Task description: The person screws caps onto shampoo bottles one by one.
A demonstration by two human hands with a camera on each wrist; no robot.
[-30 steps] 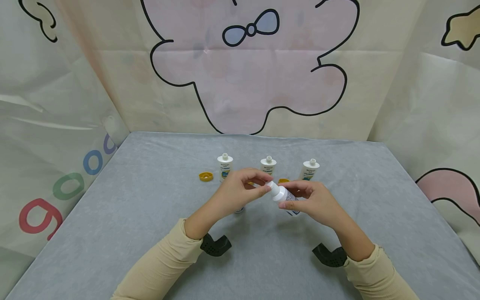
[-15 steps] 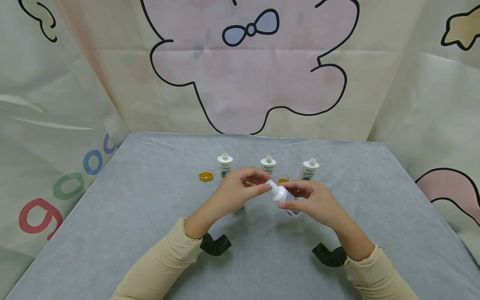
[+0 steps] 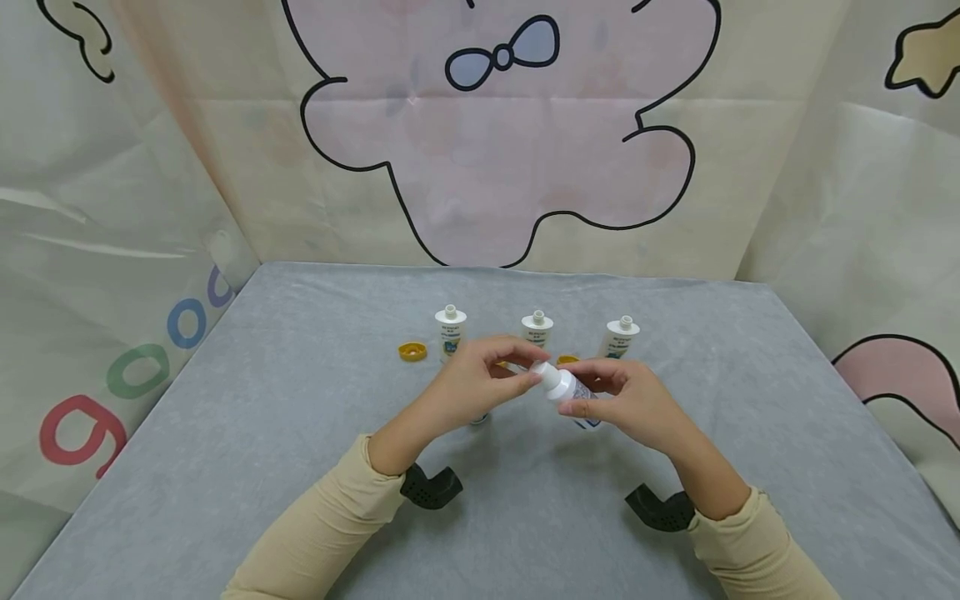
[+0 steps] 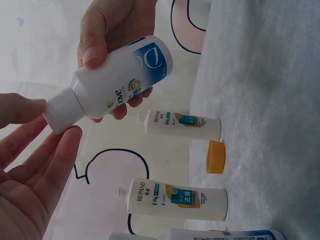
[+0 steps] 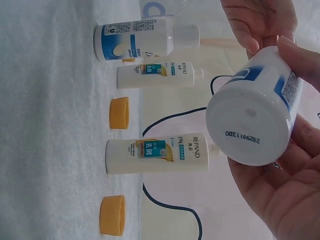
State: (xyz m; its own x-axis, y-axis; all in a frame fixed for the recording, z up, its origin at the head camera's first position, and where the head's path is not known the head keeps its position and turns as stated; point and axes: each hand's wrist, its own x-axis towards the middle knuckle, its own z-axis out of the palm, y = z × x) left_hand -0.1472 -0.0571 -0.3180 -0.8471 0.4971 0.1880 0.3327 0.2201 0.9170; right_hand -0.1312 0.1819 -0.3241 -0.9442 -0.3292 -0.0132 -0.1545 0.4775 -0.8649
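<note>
Above the table, my right hand point(image 3: 637, 407) holds a white-and-blue Dove bottle point(image 4: 122, 80) round its body. The bottle is tilted, its capped end toward my left hand point(image 3: 465, 385). With thumb and fingers, that hand pinches the white cap point(image 4: 64, 111), which sits on the bottle. The bottle's base point(image 5: 250, 127) faces the right wrist camera. A second Dove bottle point(image 5: 137, 40) stands capped on the table, mostly hidden behind my left hand in the head view.
Three white Repand bottles with bare nozzles stand in a row: left point(image 3: 450, 327), middle point(image 3: 537, 330) and right point(image 3: 620, 336). Yellow caps lie near them, one at the left point(image 3: 412, 352) and one partly hidden point(image 3: 567, 361). Grey cloth point(image 3: 300, 400) covers the table.
My left fingers have shifted slightly at the cap. The bottle and my right hand stay almost where they were.
</note>
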